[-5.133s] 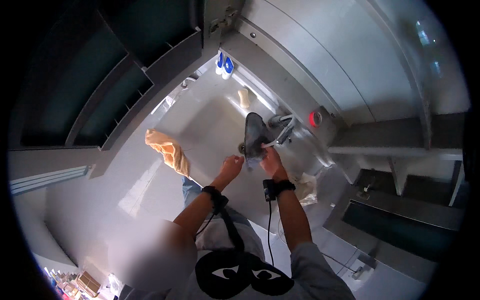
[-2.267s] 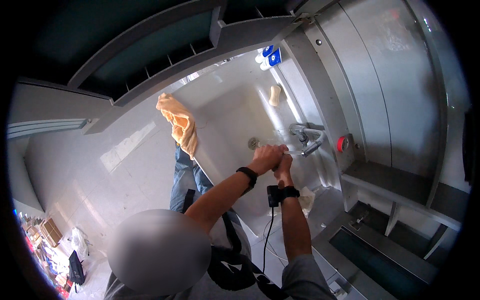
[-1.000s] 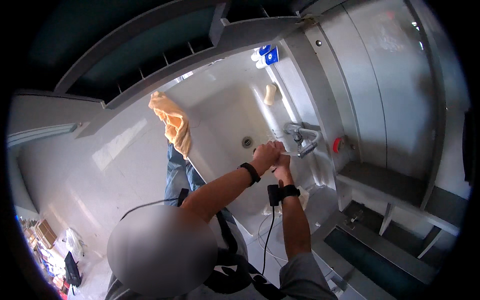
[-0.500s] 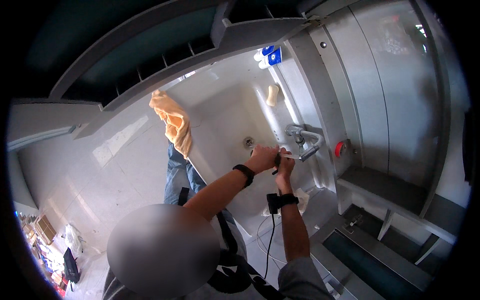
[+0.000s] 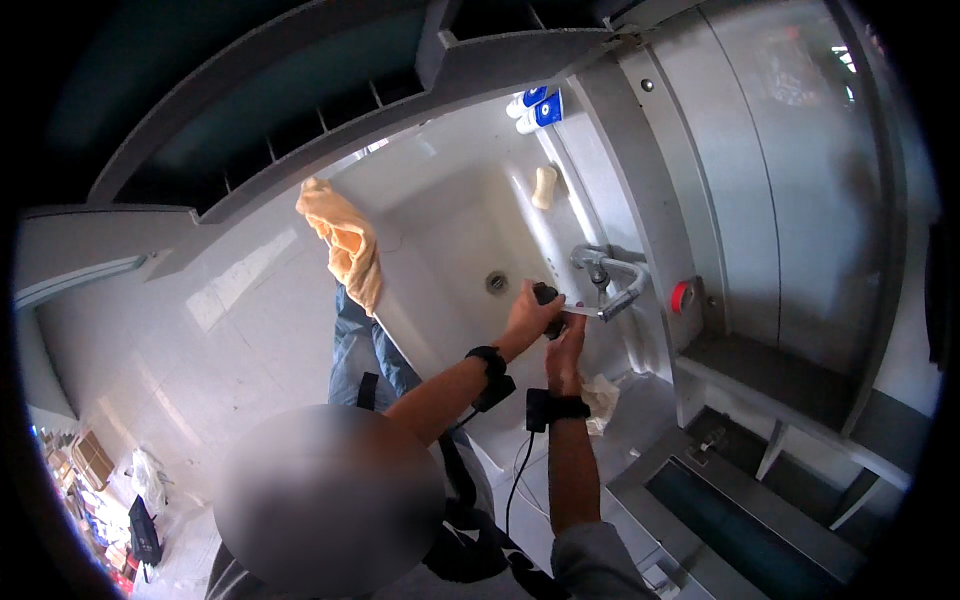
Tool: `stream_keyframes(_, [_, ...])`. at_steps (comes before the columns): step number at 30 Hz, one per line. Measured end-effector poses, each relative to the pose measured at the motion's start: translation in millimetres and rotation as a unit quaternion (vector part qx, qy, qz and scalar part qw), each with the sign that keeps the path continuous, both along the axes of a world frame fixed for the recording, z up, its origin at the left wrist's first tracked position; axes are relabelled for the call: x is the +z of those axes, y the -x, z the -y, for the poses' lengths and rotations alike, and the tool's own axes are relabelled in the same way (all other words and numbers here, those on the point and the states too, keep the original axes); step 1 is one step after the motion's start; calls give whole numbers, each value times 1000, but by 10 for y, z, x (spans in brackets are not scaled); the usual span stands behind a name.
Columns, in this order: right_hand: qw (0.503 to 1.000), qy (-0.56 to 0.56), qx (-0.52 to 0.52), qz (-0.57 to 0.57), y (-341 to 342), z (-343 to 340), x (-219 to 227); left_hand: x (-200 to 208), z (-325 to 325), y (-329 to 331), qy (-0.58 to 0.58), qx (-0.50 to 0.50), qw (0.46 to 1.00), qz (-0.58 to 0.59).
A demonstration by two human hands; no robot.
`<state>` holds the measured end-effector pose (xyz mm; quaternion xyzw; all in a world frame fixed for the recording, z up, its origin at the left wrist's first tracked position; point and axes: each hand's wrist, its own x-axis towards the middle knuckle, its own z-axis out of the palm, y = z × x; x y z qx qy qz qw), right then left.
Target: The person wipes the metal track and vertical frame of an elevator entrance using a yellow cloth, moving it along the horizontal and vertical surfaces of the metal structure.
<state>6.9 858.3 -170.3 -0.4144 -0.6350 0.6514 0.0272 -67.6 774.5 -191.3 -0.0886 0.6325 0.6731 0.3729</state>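
1. Left hand (image 5: pixel 524 321) gripping a bunched black cloth (image 5: pixel 547 293), which sits above the white sink (image 5: pixel 440 260), beside the faucet (image 5: pixel 625 300) stream.
2. Right hand (image 5: pixel 565 350) close by, under the stream; whether its fingers hold anything, I cannot tell.
3. Good handling here probably means turning each fold into the water and squeezing low over the basin.
4. The sink's floor holds a round drain (image 5: pixel 496 283).
5. Farther out: a pale soap bar (image 5: pixel 544 188) and blue-and-white bottles (image 5: pixel 546 112) (contents hidden).

The bundle (image 5: pixel 546 294) is black, the towel (image 5: pixel 345 240) pale orange, the basin (image 5: pixel 435 235) white, the tap (image 5: pixel 622 303) silver, the soap (image 5: pixel 544 188) cream; the bottles (image 5: pixel 545 113) pair blue with white, the roll (image 5: pixel 680 297) red.
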Motion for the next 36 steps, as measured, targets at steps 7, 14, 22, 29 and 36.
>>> stream_keyframes(7, [946, 286, -148, -21, 134, 219, 117, 132, 57, 64, 215, -103, 908, -345])
stream_keyframes(14, [940, 322, -112, 10, 126, 98, -11, 197, 180, 162, 32, -229, 885, -404])
stream_keyframes(22, [976, 210, -58, -22, 162, -249, -87, 253, 431, 243, 3, -325, 898, -298])
stream_keyframes(29, [971, 217, -56, -84, 326, -164, 214, -80, 549, 355, -7, -301, 941, -155])
stream_keyframes(36, [948, 302, -17, -97, 223, 31, 310, -237, 332, 48, -67, -104, 986, -110])
